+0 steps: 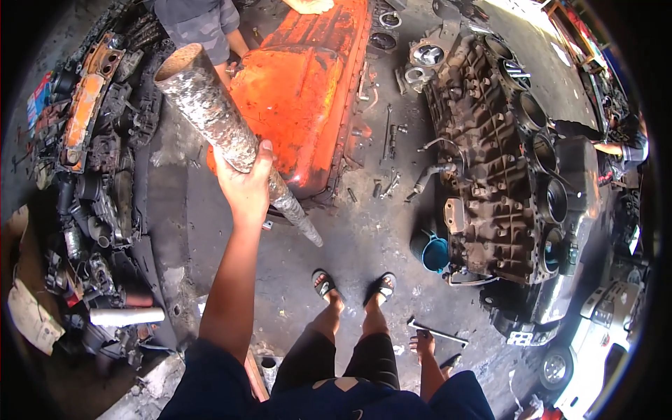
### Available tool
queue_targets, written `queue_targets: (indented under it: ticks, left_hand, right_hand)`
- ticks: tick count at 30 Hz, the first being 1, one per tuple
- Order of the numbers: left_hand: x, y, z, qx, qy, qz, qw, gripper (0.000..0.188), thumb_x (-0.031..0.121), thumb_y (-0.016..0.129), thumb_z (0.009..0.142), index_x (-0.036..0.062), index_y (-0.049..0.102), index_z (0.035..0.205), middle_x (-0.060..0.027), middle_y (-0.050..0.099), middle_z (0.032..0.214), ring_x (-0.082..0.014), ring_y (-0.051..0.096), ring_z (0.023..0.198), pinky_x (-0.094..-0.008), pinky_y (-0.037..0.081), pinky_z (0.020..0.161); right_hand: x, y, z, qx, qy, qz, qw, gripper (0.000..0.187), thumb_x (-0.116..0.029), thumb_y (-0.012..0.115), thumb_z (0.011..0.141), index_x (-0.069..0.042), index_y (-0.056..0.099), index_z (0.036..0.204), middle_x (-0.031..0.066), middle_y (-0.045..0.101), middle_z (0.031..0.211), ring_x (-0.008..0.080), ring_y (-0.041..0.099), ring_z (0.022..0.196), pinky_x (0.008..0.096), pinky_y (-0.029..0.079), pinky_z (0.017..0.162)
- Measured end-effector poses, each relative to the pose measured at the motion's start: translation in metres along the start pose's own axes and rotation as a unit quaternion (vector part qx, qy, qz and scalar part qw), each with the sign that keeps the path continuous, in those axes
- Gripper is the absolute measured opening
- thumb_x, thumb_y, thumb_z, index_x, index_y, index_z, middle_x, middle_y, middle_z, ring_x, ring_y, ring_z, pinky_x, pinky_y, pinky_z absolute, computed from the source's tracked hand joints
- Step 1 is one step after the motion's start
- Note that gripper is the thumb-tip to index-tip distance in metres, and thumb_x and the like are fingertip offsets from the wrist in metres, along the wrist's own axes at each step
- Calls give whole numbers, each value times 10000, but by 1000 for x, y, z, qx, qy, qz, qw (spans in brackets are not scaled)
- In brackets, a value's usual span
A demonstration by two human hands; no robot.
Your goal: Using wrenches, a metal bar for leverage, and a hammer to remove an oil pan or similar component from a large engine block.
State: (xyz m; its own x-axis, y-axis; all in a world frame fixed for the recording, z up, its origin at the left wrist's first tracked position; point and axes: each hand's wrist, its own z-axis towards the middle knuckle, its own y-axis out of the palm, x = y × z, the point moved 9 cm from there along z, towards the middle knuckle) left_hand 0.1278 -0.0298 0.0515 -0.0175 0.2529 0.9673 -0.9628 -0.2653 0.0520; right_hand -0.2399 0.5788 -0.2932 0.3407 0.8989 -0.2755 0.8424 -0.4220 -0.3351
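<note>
My left hand (pixel 243 183) is raised and wrapped around a rusty tapered metal pipe (pixel 217 112). The pipe's wide hollow end points up to the far left, and its thin end slants down toward the floor. Behind it lies a large orange metal cover (pixel 287 105) with a worn, stained surface. Low at my right side, my right hand (pixel 422 344) has its fingers curled at an L-shaped metal bar (pixel 448 337). The bar sticks out to the right over the floor; the palm side of that hand is hidden.
A big brown engine block (pixel 490 175) stands at the right, with a teal bucket (pixel 434 253) beside it. Greasy engine parts (pixel 105 161) line the left. Small tools (pixel 390 133) lie on the floor. A person (pixel 203 31) is beyond the orange cover; another (pixel 630 143) is far right.
</note>
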Motion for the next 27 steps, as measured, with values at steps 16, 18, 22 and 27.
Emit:
queue_targets:
  ticks: [16,18,22,27]
  left_hand:
    - [10,41,-34,4,21,111,994,675,101,760,814,1,337,1331,-151,512,1215,-206,524,1057,-344,420,923]
    - [8,48,-36,25,3,131,991,620,107,756,822,-14,379,1299,-119,535,1156,-178,522,1022,-319,416,910]
    - [-3,41,-39,105,22,186,977,676,102,725,854,11,312,1381,-95,486,1209,-172,481,1064,-315,392,943]
    - [44,32,-69,224,61,296,926,615,98,692,871,30,337,1367,-105,491,1169,-166,468,974,-307,417,830]
  right_hand:
    - [-77,-30,17,29,-123,19,992,174,-130,522,951,-38,607,1072,95,660,745,133,591,504,246,450,432]
    - [-103,-26,20,13,-148,-14,989,169,-103,508,954,-36,615,1068,81,652,735,116,587,525,244,439,441]
    - [-171,-19,33,-77,-198,-34,977,193,-85,504,935,-13,619,1072,82,660,742,130,615,592,267,502,549]
    - [-239,-30,20,-105,-229,-36,967,193,-88,497,934,-18,615,1070,83,660,745,124,613,599,273,494,543]
